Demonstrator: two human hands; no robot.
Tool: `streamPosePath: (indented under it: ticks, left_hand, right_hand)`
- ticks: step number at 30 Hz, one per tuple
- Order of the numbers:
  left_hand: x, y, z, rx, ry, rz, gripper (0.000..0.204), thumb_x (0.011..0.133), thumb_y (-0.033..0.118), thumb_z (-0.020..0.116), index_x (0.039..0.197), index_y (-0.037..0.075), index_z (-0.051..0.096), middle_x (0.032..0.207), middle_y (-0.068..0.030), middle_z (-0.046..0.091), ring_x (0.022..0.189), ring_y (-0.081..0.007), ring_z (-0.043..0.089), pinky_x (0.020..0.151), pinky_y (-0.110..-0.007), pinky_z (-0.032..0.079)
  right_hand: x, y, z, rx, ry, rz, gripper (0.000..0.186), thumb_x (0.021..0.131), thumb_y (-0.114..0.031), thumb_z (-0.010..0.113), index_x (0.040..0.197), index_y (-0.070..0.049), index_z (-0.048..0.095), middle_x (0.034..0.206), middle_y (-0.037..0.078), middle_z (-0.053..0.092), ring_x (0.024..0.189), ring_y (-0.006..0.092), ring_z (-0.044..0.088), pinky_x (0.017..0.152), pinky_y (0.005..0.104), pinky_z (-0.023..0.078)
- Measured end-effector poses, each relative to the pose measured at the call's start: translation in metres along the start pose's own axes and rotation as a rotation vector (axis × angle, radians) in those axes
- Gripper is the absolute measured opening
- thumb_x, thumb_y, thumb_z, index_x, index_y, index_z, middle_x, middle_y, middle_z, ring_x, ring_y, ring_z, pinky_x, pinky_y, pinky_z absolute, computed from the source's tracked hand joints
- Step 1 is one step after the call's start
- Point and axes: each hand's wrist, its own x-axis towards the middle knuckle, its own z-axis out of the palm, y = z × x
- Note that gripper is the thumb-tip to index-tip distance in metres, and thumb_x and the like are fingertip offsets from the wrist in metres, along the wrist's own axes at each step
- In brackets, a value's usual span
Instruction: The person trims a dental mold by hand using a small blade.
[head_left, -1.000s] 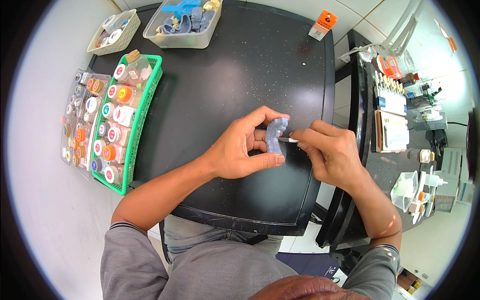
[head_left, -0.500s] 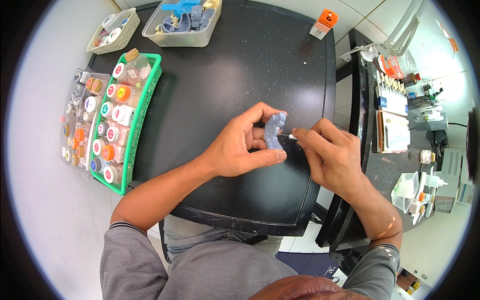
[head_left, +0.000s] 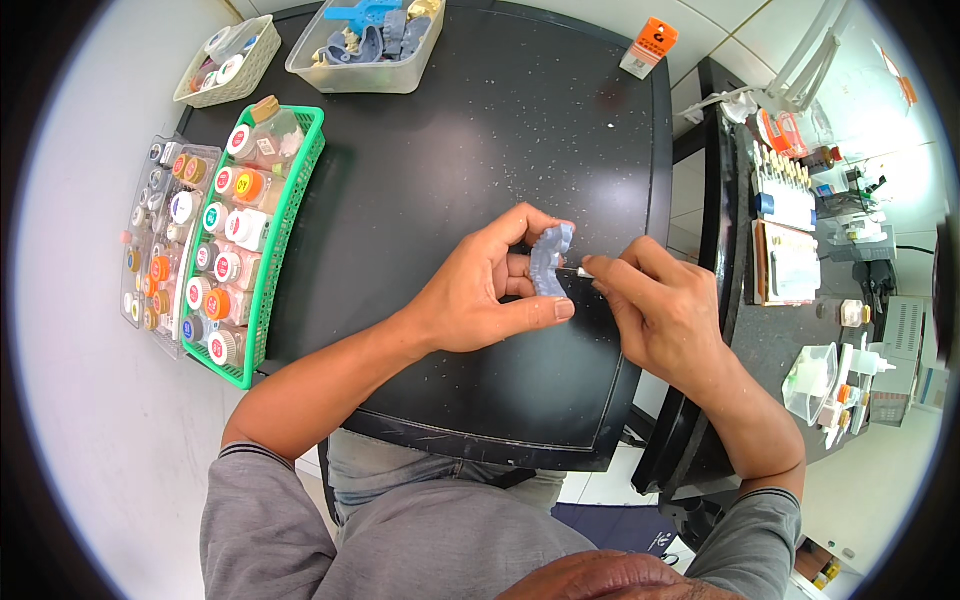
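Observation:
Over the right half of the black table, my left hand (head_left: 480, 285) grips a grey-blue dental model (head_left: 548, 262) shaped like a curved row of teeth. Its thumb lies along the near end and the fingers hold the far end and back. My right hand (head_left: 665, 310) is closed in a pinch around a slim metal hand tool (head_left: 583, 273). The tool's thin tip points left and meets the model's right side; whether it touches or sits just off, I cannot tell. Most of the tool's handle is hidden inside my right hand.
Pale crumbs dot the black table (head_left: 450, 170). On the left stands a green basket (head_left: 290, 225) of capped bottles. A clear tub (head_left: 370, 78) of dental models and an orange-white box (head_left: 648, 48) sit at the back. A side counter (head_left: 740, 350) with a tooth shade guide (head_left: 785, 190) is at right.
Almost nothing differs. Both hands, the dental model and the tool keep nearly the same place and hold.

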Motion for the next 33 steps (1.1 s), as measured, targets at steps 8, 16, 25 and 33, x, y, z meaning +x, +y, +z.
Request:
streamPosePath:
  ticks: [8, 16, 25, 33]
  left_hand:
    - [-0.0012, -0.0025, -0.0015, 0.029, -0.036, -0.01, 0.073, 0.097, 0.002, 0.088, 0.158, -0.005, 0.049, 0.134, -0.0119, 0.056, 0.108, -0.0146, 0.072, 0.093, -0.031, 0.062]
    - [0.0002, -0.0013, -0.0009, -0.011, -0.024, 0.009, 0.074, 0.096, 0.002, 0.088, 0.158, -0.005, 0.048, 0.136, -0.0125, 0.055, 0.108, -0.0153, 0.072, 0.094, -0.031, 0.063]
    - [-0.0002, -0.0009, -0.0004, -0.014, -0.002, 0.012, 0.074, 0.096, 0.004, 0.089, 0.157, -0.005, 0.049, 0.136, -0.0135, 0.054, 0.108, -0.0152, 0.071, 0.094, -0.031, 0.062]
    - [-0.0002, 0.0007, -0.0007, 0.0, -0.001, 0.003, 0.074, 0.097, 0.005, 0.089, 0.157, -0.005, 0.049, 0.136, -0.0141, 0.055, 0.108, -0.015, 0.071, 0.093, -0.031, 0.062]
  right_hand:
    - [0.0026, -0.0018, -0.005, 0.033, -0.068, 0.027, 0.022, 0.092, -0.003, 0.079, 0.112, -0.013, 0.081, 0.086, 0.005, 0.063, 0.062, 0.0275, 0.067, 0.056, 0.0413, 0.052]
    - [0.0038, 0.0009, -0.0031, 0.048, 0.041, 0.034, 0.019, 0.092, -0.006, 0.082, 0.11, -0.013, 0.081, 0.084, 0.005, 0.062, 0.06, 0.0273, 0.065, 0.055, 0.0408, 0.05]
    - [0.0035, 0.0004, -0.0019, -0.009, 0.023, 0.001, 0.023, 0.09, -0.005, 0.082, 0.111, -0.015, 0.081, 0.086, 0.004, 0.063, 0.059, 0.0255, 0.065, 0.055, 0.0398, 0.051]
    - [0.0036, 0.0012, -0.0019, -0.018, 0.017, 0.002, 0.023, 0.09, -0.005, 0.083, 0.111, -0.015, 0.081, 0.086, 0.004, 0.063, 0.059, 0.0252, 0.065, 0.055, 0.0396, 0.051]
